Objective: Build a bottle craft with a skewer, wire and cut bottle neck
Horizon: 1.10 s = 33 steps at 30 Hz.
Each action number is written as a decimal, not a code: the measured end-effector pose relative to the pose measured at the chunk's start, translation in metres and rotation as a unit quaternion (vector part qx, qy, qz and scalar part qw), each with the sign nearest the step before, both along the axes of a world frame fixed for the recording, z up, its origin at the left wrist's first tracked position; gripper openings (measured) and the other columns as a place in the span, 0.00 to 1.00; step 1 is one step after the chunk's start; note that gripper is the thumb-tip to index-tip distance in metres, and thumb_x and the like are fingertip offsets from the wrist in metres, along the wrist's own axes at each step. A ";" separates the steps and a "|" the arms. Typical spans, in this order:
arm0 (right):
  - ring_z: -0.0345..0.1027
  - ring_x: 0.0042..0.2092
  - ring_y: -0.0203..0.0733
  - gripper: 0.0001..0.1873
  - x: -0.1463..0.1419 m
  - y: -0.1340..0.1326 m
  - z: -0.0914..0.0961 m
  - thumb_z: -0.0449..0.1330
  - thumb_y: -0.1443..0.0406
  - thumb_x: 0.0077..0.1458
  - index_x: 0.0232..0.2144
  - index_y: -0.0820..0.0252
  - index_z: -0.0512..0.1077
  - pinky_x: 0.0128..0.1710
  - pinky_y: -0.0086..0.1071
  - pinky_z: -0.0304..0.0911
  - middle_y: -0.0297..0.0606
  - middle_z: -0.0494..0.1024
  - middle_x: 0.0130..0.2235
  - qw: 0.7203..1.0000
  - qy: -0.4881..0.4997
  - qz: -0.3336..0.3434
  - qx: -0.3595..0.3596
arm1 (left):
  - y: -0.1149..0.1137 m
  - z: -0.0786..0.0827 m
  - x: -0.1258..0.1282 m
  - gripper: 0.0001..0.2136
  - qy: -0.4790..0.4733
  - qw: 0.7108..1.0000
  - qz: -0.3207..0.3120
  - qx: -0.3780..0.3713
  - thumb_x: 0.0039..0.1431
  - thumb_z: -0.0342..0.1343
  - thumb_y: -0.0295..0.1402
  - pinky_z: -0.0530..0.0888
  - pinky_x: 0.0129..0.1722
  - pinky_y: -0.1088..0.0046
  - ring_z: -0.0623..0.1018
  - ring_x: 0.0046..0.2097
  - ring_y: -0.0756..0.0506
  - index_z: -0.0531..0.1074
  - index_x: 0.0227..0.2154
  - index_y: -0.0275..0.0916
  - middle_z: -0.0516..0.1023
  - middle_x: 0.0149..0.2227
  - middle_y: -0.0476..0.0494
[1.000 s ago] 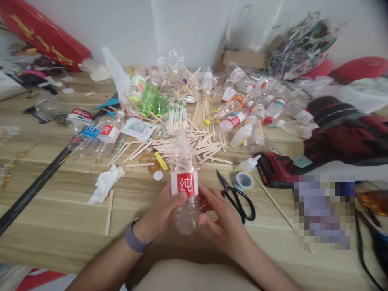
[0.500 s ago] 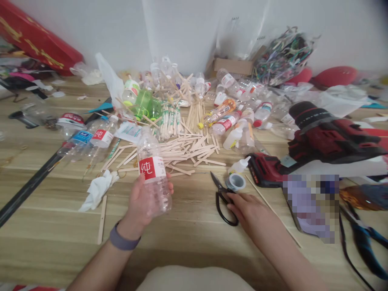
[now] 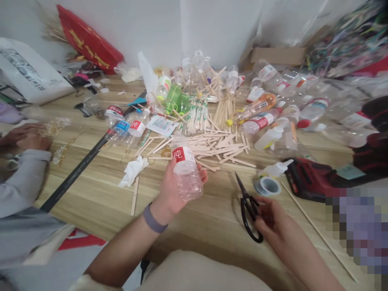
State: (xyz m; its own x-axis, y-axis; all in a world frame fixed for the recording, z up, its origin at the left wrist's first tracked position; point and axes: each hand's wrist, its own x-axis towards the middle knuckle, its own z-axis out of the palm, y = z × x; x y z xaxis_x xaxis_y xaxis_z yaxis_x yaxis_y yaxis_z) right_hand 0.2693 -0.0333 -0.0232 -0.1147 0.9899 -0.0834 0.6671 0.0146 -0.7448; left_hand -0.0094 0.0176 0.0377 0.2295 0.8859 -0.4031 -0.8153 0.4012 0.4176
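Note:
My left hand (image 3: 174, 190) grips an empty clear plastic bottle (image 3: 185, 171) with a red label, held above the wooden table (image 3: 91, 190). A purple band is on that wrist. My right hand (image 3: 269, 220) is closed around the handles of black scissors (image 3: 247, 206), whose blades point away from me just above the table. A roll of tape (image 3: 266, 186) lies just beyond the scissors.
A heap of flat wooden sticks (image 3: 212, 143) and several plastic bottles (image 3: 263, 117) fills the middle and right. A red power drill (image 3: 315, 178) lies at right. A crumpled tissue (image 3: 133, 171) and a black rod (image 3: 75, 173) lie left. Another person's sleeve and hands (image 3: 24, 139) work at far left.
My right hand left the bottle, reached right to the scissors and has now closed on their handles. The left hand keeps the bottle. The view swung left, showing another person.

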 end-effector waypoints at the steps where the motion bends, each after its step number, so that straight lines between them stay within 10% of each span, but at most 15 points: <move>1: 0.74 0.30 0.45 0.18 -0.005 0.002 0.004 0.55 0.62 0.56 0.48 0.58 0.63 0.28 0.35 0.70 0.37 0.75 0.31 0.999 0.041 -0.023 -0.002 | -0.003 -0.001 0.002 0.22 0.002 1.000 -0.011 0.007 0.57 0.54 0.53 0.74 0.48 0.63 0.80 0.35 0.44 0.76 0.38 0.36 0.80 0.32 0.44; 9: 0.68 0.29 0.42 0.16 -0.073 0.024 0.029 0.55 0.64 0.52 0.44 0.57 0.61 0.27 0.35 0.67 0.35 0.71 0.31 0.979 0.167 -0.104 0.053 | -0.021 -0.012 0.030 0.31 0.005 0.986 -0.130 0.102 0.49 0.59 0.58 0.72 0.32 0.69 0.78 0.28 0.44 0.74 0.45 0.36 0.80 0.32 0.42; 17: 0.69 0.31 0.43 0.08 -0.070 0.022 0.023 0.55 0.62 0.53 0.37 0.55 0.62 0.29 0.36 0.67 0.37 0.73 0.32 0.970 0.192 -0.131 0.068 | -0.031 0.003 0.043 0.27 0.024 0.983 -0.086 0.160 0.45 0.65 0.55 0.74 0.31 0.71 0.78 0.32 0.44 0.77 0.38 0.35 0.80 0.33 0.42; 23: 0.73 0.33 0.42 0.04 -0.085 0.014 0.026 0.52 0.62 0.58 0.35 0.55 0.63 0.32 0.36 0.70 0.38 0.76 0.33 0.970 0.219 -0.090 0.062 | -0.037 -0.007 0.058 0.31 -0.022 0.960 -0.170 0.221 0.45 0.62 0.59 0.66 0.21 0.77 0.75 0.24 0.47 0.78 0.37 0.32 0.79 0.29 0.41; 33: 0.74 0.39 0.48 0.24 -0.082 0.016 0.017 0.50 0.64 0.57 0.55 0.62 0.66 0.35 0.39 0.69 0.47 0.79 0.43 0.987 0.072 -0.054 0.135 | -0.029 0.019 0.029 0.29 -0.147 0.958 -0.165 0.183 0.52 0.60 0.52 0.69 0.24 0.74 0.77 0.26 0.46 0.75 0.49 0.35 0.80 0.33 0.41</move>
State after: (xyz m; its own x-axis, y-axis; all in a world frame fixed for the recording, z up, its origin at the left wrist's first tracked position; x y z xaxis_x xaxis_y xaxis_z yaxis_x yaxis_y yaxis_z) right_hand 0.1874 -0.0174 -0.0062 0.0008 0.9809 0.1945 0.5638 0.1602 -0.8102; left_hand 0.0191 -0.0117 0.0568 0.5771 0.8155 0.0448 -0.7732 0.5279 0.3513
